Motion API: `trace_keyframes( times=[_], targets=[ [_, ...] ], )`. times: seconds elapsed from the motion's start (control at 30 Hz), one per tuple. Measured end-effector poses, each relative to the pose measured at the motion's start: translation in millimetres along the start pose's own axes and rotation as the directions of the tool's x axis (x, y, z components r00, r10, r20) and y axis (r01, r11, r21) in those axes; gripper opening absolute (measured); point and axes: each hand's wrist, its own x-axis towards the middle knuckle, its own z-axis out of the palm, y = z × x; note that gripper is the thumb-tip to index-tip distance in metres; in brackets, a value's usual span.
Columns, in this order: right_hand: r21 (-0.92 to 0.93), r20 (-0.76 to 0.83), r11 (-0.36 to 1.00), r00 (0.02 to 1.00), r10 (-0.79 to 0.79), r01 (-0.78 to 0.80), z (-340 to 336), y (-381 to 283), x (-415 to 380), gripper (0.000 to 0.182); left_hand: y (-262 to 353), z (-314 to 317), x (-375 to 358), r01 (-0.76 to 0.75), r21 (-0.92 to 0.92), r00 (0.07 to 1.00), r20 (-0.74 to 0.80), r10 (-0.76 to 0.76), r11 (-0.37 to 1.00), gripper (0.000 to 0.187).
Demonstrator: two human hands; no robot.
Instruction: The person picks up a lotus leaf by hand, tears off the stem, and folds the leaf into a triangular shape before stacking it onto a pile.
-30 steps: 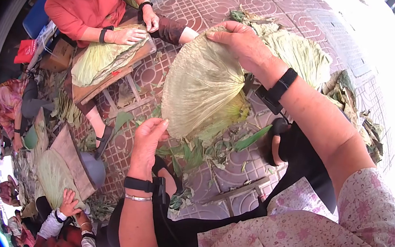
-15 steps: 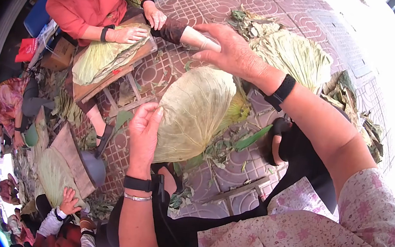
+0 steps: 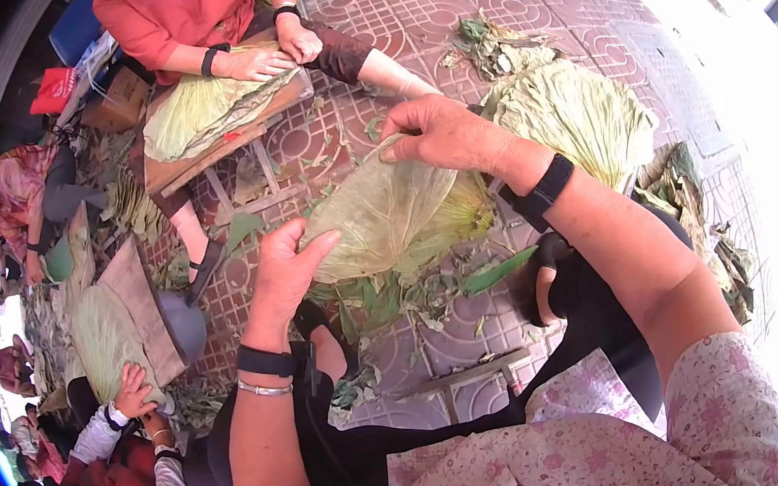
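A broad pale green leaf (image 3: 373,216) hangs tilted between my two hands in the middle of the view. Its lower left edge is gripped by my left hand (image 3: 291,264), with the thumb lying on the leaf. My right hand (image 3: 444,136) pinches the upper edge, thumb against curled fingers. Behind the held leaf, yellow-green leaf material (image 3: 460,215) shows on its right side. Leaf scraps (image 3: 421,299) lie on the tiled ground below it.
A person in red (image 3: 179,0) presses leaves (image 3: 192,121) on a wooden board at the upper left. Flattened leaves (image 3: 576,115) are heaped at the upper right. Another person's hand (image 3: 132,391) rests on a leaf (image 3: 104,337) at the lower left. A low wooden frame (image 3: 480,370) stands below centre.
My right hand has closed on the leaf's upper edge, where it was spread apart before. The leaf now looks flatter and more tilted. The person in red has brought both hands together.
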Motion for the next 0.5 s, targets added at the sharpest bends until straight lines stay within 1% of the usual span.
trace_keyframes(
  times=[0.07, 0.1, 0.17, 0.2, 0.27, 0.3, 0.4, 0.43, 0.47, 0.5],
  targets=[
    [-0.076, -0.009, 0.993, 0.996, 0.092, -0.092, -13, -2, -1, 0.019, -12, -11, 5, -0.003, 0.062, 0.999, -0.046, 0.005, 0.998, 0.015],
    [-0.15, -0.019, 0.979, 0.99, 0.139, -0.14, -19, -7, -2, 0.024, -11, -12, 6, -0.009, 0.021, 0.998, -0.059, 0.01, 1.0, 0.017],
    [-0.258, -0.021, 0.962, 0.996, 0.089, -0.091, -24, -3, -3, 0.028, -6, -13, 5, -0.02, -0.061, 0.996, -0.086, 0.015, 0.998, 0.021],
    [-0.311, -0.02, 0.948, 0.998, 0.064, -0.068, -25, -4, -3, 0.03, -4, -10, 5, -0.058, -0.09, 0.994, -0.098, 0.049, 0.994, 0.019],
    [-0.229, 0.023, 0.973, 0.999, -0.029, 0.034, -13, -7, -7, 0.033, 0, 0, 5, -0.133, -0.146, 0.985, -0.126, 0.115, 0.98, 0.015],
    [-0.186, 0.04, 0.979, 0.996, -0.077, 0.083, -5, -8, -9, 0.034, 3, 4, 4, -0.13, -0.16, 0.987, -0.114, 0.113, 0.978, 0.016],
    [-0.024, 0.2, 1.0, 0.98, -0.012, 0.017, 13, -14, -10, 0.033, 14, 14, 3, -0.11, -0.187, 0.993, -0.069, 0.099, 0.976, 0.017],
    [0.003, 0.249, 0.999, 0.968, -0.041, 0.042, 18, -11, -10, 0.021, 19, 16, 1, -0.097, -0.186, 0.995, -0.05, 0.089, 0.978, 0.018],
    [0.023, 0.242, 1.0, 0.97, -0.024, 0.019, 18, -9, -10, 0.019, 23, 17, 0, -0.084, -0.184, 0.996, -0.032, 0.079, 0.979, 0.018],
    [0.042, 0.236, 0.999, 0.972, -0.007, -0.003, 17, -10, -12, 0.017, 28, 21, -1, -0.094, -0.203, 0.995, -0.049, 0.085, 0.975, 0.018]
  ],
)
